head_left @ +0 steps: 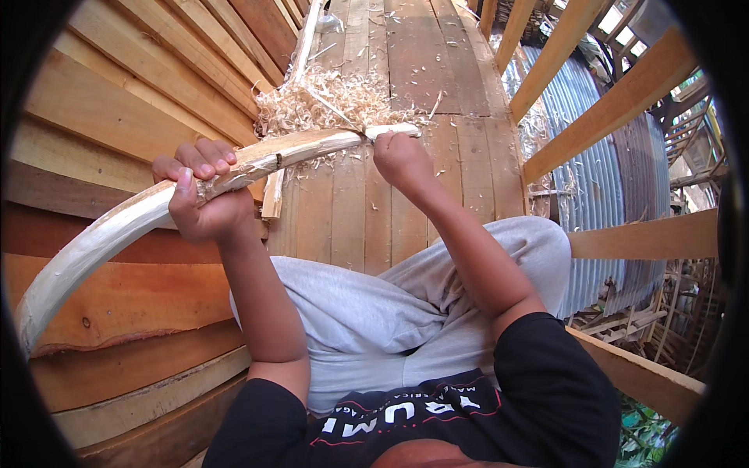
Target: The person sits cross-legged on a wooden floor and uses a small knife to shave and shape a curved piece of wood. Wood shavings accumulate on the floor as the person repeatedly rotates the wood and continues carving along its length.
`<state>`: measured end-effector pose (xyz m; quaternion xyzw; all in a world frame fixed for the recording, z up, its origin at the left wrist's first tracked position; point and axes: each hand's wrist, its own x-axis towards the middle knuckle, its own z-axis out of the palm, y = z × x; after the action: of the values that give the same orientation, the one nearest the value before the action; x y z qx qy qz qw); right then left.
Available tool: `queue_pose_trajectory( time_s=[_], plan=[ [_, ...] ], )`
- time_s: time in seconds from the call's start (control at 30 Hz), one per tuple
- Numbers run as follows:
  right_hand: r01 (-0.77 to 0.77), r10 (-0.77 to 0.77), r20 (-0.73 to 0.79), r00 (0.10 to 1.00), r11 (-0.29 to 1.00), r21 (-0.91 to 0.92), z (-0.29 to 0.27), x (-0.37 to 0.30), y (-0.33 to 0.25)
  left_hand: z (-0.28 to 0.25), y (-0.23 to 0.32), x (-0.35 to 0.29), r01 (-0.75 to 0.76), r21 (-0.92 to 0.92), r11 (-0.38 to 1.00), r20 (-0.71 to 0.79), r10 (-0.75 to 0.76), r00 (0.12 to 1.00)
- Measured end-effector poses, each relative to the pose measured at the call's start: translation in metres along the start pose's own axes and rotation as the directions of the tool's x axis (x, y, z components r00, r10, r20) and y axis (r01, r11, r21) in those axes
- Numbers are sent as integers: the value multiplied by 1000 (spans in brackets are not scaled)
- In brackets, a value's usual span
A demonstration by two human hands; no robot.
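A long pale stripped wooden pole (117, 226) curves from the lower left up to the middle of the view. My left hand (199, 195) is wrapped around it near its middle. My right hand (399, 160) is closed on a thin knife whose blade (331, 108) slants up and to the left, with its near end at the pole by the far end of the pole. A pile of curly wood shavings (328, 101) lies on the plank floor just beyond the pole. I sit with grey trousers (367, 312) below the hands.
Stacked planks (117, 101) fill the left side. The plank floor (367, 218) runs ahead. A wooden railing (616, 93) stands on the right, with corrugated metal roofing (601, 179) below and beyond it. A short wood offcut (273, 195) lies by my left hand.
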<state>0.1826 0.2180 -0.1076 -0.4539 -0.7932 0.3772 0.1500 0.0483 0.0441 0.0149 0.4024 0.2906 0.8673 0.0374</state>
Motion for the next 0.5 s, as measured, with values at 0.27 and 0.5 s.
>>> queue_pose_trajectory(
  time_s=[0.27, 0.5],
  plan=[
    [97, -97, -1, 995, 992, -86, -18, -29, -39, 9, 5, -7, 4, 30, 1000, 84, -7, 996],
    [30, -24, 31, 999, 982, -184, -11, 16, 37, 14, 0, -3, -7, -43, 999, 156, 14, 988]
  ],
)
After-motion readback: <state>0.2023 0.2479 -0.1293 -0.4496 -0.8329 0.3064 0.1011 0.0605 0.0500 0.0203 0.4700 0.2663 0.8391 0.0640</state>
